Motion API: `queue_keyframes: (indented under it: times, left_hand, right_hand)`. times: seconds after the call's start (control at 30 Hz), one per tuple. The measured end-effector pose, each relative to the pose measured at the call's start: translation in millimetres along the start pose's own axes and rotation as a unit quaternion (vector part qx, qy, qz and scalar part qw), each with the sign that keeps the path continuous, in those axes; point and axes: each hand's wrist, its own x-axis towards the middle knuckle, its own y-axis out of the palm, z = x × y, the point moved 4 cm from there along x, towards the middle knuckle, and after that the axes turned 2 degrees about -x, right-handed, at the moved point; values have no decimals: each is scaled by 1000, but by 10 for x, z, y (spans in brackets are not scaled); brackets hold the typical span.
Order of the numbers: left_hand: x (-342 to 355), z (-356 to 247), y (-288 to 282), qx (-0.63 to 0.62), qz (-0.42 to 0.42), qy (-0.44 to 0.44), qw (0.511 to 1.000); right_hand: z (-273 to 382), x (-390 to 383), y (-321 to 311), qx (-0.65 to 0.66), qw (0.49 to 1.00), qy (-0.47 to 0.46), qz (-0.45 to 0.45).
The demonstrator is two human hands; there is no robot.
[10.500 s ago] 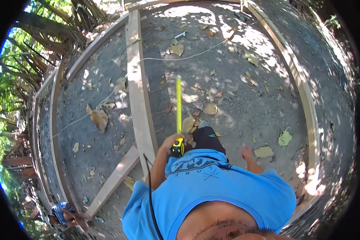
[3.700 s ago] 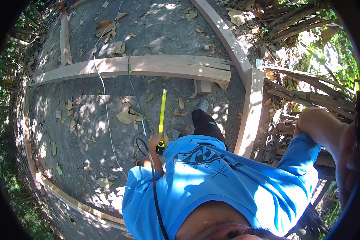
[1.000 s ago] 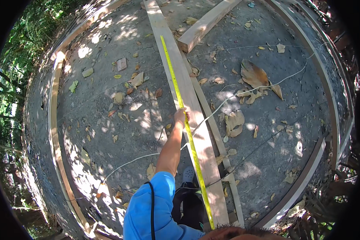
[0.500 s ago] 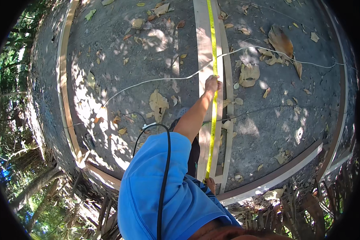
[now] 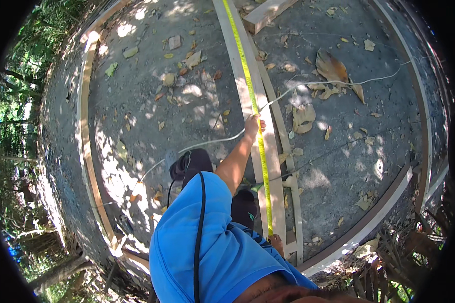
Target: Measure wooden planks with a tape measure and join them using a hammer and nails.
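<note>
A yellow tape measure blade [image 5: 245,68] runs lengthwise over a long pale wooden plank [image 5: 232,38] on the ground. My left hand [image 5: 254,127] is closed around the blade at about its middle, with the arm stretched forward. Close to my body, my right hand [image 5: 276,243] is closed at the near end of the blade; my clothing partly hides it, and I cannot see a tape case. A white cord [image 5: 217,140] crosses the plank just beyond my left hand. Beside the plank lies a thinner wooden strip [image 5: 273,93].
Wooden boards [image 5: 86,126] edge the dirt ground on the left, and another board [image 5: 424,121] on the right. A short timber [image 5: 268,15] lies at the far end. Large dry leaves [image 5: 331,65] are scattered about. A black cable [image 5: 199,222] hangs over my blue sleeve.
My view has turned and shows more of the far end, including the short timber. My left hand is closer to the white cord. My left foot has moved out to the left.
</note>
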Motion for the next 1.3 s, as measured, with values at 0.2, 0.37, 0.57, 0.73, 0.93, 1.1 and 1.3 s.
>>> queue_keyframes:
  times: [0.2,0.37,0.57,0.73,0.93,1.1,1.3]
  left_hand:
    - [829,-820,-281,-43,59,33,997]
    - [1636,-1787,-522,-69,154,-21,985]
    - [2328,-3120,-781,-17,173,-112,978]
    - [2809,-3905,-880,17,180,-95,979]
    - [3442,-4515,-852,57,163,-93,981]
    - [4248,-5034,-650,51,144,-80,985]
    - [5426,-5733,-323,37,81,-77,993]
  right_hand:
    - [751,566,489,-26,995,95,-12]
    - [1880,768,1057,-20,983,164,-77]
    - [3496,842,1594,-184,977,102,-23]
    - [4500,1091,1926,-155,984,88,-15]
    - [5619,1637,2071,-101,993,49,-22]
    - [6576,2430,1979,-4,999,45,-29]
    - [7571,3574,1546,81,994,62,48]
